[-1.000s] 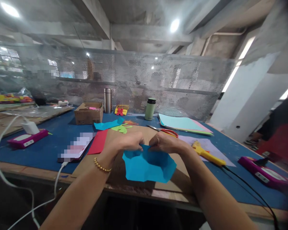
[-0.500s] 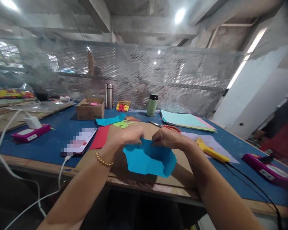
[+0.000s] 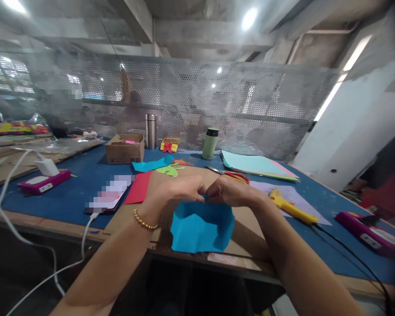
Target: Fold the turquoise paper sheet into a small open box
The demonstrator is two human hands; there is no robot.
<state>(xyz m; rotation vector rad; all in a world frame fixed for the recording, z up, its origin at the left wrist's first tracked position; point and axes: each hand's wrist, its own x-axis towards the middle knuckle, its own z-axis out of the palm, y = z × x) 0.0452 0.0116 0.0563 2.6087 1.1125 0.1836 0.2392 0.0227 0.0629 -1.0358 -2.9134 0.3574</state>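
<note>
A creased piece of blue paper (image 3: 202, 228) hangs over the near edge of a brown cardboard sheet (image 3: 250, 226), its sides bent up. Along its far edge my left hand (image 3: 192, 188) pinches the paper with the fingers closed. My right hand (image 3: 222, 191) grips the same edge right beside it, and the two hands almost touch. The fingertips partly hide the held edge. Left of my hands lies red paper (image 3: 138, 188). Behind them are green paper cutouts (image 3: 169, 170), a blue paper scrap (image 3: 153, 164) and red-handled scissors (image 3: 235, 176).
A yellow glue gun (image 3: 292, 208) rests on lilac paper (image 3: 303, 197) at right, its cord trailing toward me. At left are a phone (image 3: 113, 195) and a purple power strip (image 3: 46, 182). A cardboard box (image 3: 125, 150), steel flask (image 3: 150, 131), green bottle (image 3: 210, 144) and paper stack (image 3: 256, 163) stand behind.
My hands have come closer together along the far edge of the blue paper. The paper's sides have drawn inward, and its near edge sits slightly lower.
</note>
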